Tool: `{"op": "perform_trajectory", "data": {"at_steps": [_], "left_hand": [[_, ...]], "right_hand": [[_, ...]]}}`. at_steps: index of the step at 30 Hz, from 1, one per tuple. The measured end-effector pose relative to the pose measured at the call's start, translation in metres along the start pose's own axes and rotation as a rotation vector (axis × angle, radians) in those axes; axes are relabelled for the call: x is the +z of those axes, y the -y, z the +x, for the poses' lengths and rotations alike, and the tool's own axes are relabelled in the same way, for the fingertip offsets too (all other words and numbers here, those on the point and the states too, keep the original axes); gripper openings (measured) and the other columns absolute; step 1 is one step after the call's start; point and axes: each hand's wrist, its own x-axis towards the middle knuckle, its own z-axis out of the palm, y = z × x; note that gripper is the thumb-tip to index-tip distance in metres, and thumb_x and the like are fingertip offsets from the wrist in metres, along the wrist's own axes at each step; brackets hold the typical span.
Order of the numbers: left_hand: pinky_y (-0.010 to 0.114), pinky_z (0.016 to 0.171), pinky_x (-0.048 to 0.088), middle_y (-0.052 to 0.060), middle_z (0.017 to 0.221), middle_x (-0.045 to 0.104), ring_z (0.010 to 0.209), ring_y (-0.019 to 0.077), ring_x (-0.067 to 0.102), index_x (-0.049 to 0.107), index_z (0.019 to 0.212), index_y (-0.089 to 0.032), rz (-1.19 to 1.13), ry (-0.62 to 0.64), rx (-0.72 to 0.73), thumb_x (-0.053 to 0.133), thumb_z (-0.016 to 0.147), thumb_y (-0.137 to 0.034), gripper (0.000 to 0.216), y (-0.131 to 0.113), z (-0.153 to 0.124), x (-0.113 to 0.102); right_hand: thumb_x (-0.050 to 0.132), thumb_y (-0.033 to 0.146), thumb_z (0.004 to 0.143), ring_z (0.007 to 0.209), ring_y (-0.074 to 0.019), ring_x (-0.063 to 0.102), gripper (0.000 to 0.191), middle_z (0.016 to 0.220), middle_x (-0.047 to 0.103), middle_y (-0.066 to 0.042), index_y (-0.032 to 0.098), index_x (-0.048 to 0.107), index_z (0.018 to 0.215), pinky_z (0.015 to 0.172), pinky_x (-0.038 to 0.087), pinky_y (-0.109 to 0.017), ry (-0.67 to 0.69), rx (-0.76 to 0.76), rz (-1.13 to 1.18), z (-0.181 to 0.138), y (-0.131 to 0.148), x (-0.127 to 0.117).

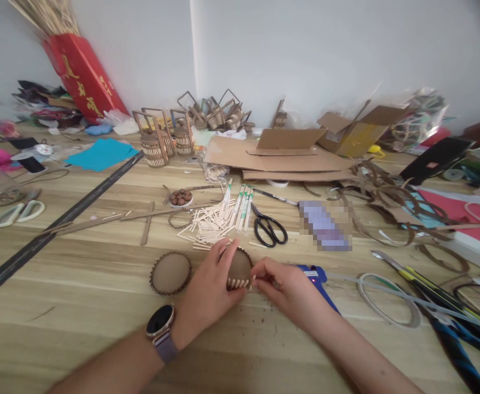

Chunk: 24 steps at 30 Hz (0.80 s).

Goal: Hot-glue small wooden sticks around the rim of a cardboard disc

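My left hand [207, 279], with a watch on its wrist, holds a round brown cardboard base [240, 265] between thumb and fingers. Short pale wooden sticks [236, 283] stand in a row along its near rim. My right hand [281, 282] is closed in a pinch at the right side of that rim, on a small wooden stick [253, 279] mostly hidden by the fingertips. Left of my hands lies a second round base [170, 272] with a dark notched rim. Just beyond is a pile of cut wooden sticks [211, 223].
Black-handled scissors [270, 230] and a blue glue gun [317, 282] lie near my right hand. A bowl of brown beads [180, 197] stands behind the sticks. Small lidded baskets [153, 150] and flat cardboard [281, 158] fill the back; long cutters [420, 284] lie right.
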Motion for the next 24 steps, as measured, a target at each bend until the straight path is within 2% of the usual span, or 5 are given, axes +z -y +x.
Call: {"op": "perform_trajectory", "data": {"at_steps": [17,24], "left_hand": [[0.052,0.111,0.038,0.016,0.144,0.039,0.137,0.0304,0.037,0.026,0.143,-0.022,-0.001,0.01,0.004,0.064,0.074,-0.012,0.08,0.0003,0.0006,-0.0011],[0.053,0.11,0.038,0.016,0.144,0.04,0.137,0.0314,0.039,0.026,0.143,-0.023,-0.011,0.003,0.002,0.064,0.074,-0.012,0.08,-0.0009,0.0007,-0.0015]], "right_hand": [[0.05,0.007,0.087,0.08,-0.0193,0.065,0.015,0.085,0.069,-0.003,0.02,0.059,0.088,0.069,0.046,-0.027,0.021,-0.08,-0.229,-0.0032,0.0029,0.0073],[0.049,0.008,0.088,0.08,-0.0195,0.065,0.016,0.086,0.069,-0.004,0.02,0.059,0.09,0.069,0.047,-0.028,0.008,-0.086,-0.24,-0.0027,0.0021,0.0094]]}}
